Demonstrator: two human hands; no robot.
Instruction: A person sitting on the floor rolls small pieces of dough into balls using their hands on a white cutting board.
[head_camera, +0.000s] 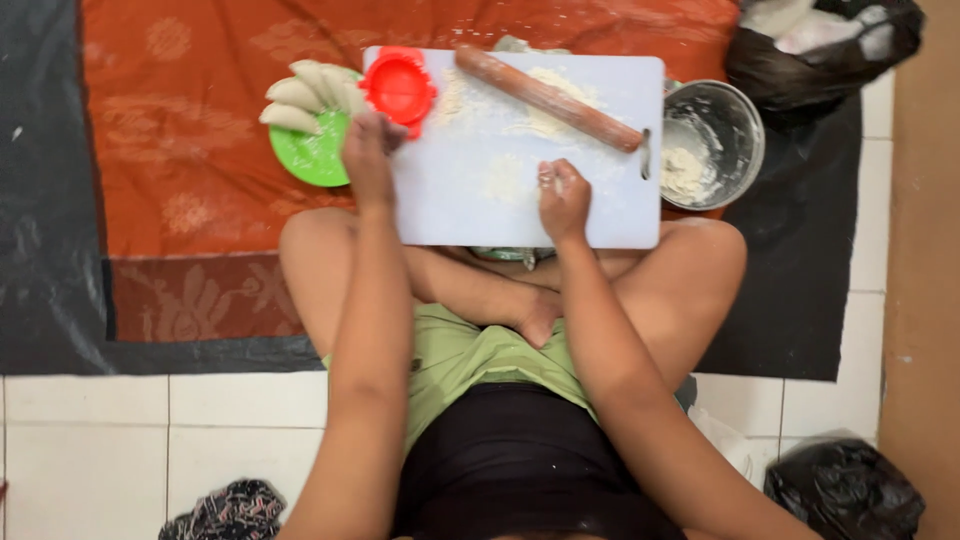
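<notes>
Crossed legs prop white cutting board (470, 190) | left hand (368, 152) closed on red dumpling press (399, 88), beside green plate (312, 155) | right hand (563, 200) pinching floured dough bit, fingers narrow | rolling pin (548, 97) parked far.

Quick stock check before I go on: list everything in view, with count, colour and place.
Cutting board: one, white, across the person's lap.
Rolling pin: one, brown wood, lying slantwise on the board's far side.
Flour: white patches on the board, under the pin.
Dumpling press: one, red, board's far left corner.
Plate: one, green, left of the board.
Folded dumplings: about five, pale, on the plate.
Metal bowl: one, steel, right of the board, dough inside.
Cloth: one, orange patterned, on the floor.
Black bags: two, top right and bottom right.
Left hand: at the press.
Right hand: on the board, pinching something small.
</notes>
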